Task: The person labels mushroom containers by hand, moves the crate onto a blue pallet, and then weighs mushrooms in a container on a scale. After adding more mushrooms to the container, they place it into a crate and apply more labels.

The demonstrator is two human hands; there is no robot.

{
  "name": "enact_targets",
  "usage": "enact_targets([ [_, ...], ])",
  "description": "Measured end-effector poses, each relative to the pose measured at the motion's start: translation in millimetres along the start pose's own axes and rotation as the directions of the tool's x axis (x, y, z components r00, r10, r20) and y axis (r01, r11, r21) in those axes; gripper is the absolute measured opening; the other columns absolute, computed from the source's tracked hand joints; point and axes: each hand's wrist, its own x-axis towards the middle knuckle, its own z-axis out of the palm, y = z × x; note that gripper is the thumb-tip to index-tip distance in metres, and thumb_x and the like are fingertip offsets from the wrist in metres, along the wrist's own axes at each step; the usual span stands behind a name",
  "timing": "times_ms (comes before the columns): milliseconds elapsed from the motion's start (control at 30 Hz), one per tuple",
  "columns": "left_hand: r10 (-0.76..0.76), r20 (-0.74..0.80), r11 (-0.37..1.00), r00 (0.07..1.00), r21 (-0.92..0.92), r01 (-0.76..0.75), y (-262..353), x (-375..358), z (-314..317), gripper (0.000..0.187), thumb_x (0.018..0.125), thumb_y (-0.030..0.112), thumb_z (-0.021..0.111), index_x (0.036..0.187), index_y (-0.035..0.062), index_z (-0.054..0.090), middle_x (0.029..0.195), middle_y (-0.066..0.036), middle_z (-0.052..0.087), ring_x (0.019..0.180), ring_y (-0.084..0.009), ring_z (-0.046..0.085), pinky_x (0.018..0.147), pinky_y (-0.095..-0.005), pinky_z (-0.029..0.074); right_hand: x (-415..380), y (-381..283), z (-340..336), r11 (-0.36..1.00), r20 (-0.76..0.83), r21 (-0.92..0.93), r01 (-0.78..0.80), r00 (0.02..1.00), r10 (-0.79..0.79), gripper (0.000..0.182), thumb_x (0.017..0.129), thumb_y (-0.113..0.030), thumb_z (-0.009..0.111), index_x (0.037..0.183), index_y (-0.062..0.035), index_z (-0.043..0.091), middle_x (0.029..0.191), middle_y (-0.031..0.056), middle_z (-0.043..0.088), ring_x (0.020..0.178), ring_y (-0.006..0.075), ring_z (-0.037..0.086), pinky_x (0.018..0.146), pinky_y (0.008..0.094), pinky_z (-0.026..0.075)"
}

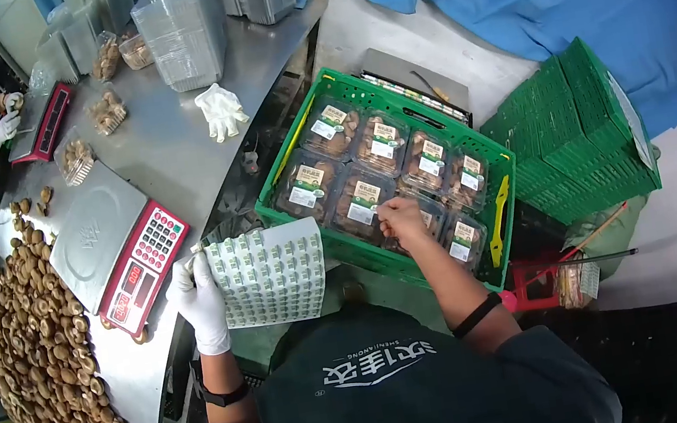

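Observation:
My left hand (200, 307), in a white glove, grips the upper left corner of a sheet of small green-and-white labels (269, 274). Bare, my right hand (401, 221) hangs over a clear box of mushrooms (352, 202) in the front row, fingers pinched together. Whatever lies between those fingertips is too small to make out. Several such boxes fill a green plastic crate (283, 165), each bearing a green-and-white label and a white sticker. My right hand partly covers one front box.
A steel table (215, 173) holds a red-and-grey scale (112, 245), a heap of loose mushrooms (46, 360), stacked clear containers (186, 37) and a white glove (220, 111). Green crates (576, 132) are stacked at right. A co-worker's gloved hands (6, 125) touch another scale.

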Motion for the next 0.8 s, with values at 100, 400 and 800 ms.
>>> enact_targets([
  [100,0.035,0.028,0.999,0.999,-0.001,-0.035,0.6,-0.3,7.5,0.010,0.092,0.003,0.064,0.084,-0.0014,0.062,0.068,-0.003,0.062,0.063,-0.0039,0.049,0.059,-0.0229,0.044,7.6,8.4,4.6,0.963,-0.021,-0.264,0.047,0.998,-0.055,0.012,0.085,-0.011,0.068,0.086,-0.0001,0.064,0.066,0.0070,0.064,0.050,0.0149,0.062,0.042,0.0302,0.047],
  [400,0.025,0.175,0.999,0.984,0.034,-0.031,20.5,-3.2,24.0,0.007,0.089,0.003,0.069,0.084,-0.0007,0.065,0.066,-0.006,0.063,0.057,-0.0103,0.054,0.057,-0.0271,0.045,-11.5,-30.4,17.7,0.617,0.091,-0.458,0.640,0.724,-0.684,0.016,0.085,-0.013,0.069,0.099,-0.0060,0.064,0.078,0.0142,0.070,0.069,0.0300,0.069,0.064,0.0375,0.053],
  [800,0.188,0.283,0.982,0.941,-0.022,-0.190,35.8,-7.3,43.6,0.004,0.087,0.002,0.070,0.085,0.0001,0.066,0.074,-0.011,0.069,0.061,-0.0196,0.065,0.061,-0.0284,0.050,-110.5,-123.7,67.5,0.196,0.718,-0.189,0.962,0.272,-0.641,0.020,0.084,-0.010,0.069,0.103,-0.0058,0.065,0.095,0.0087,0.059,0.092,0.0302,0.060,0.080,0.0408,0.049],
])
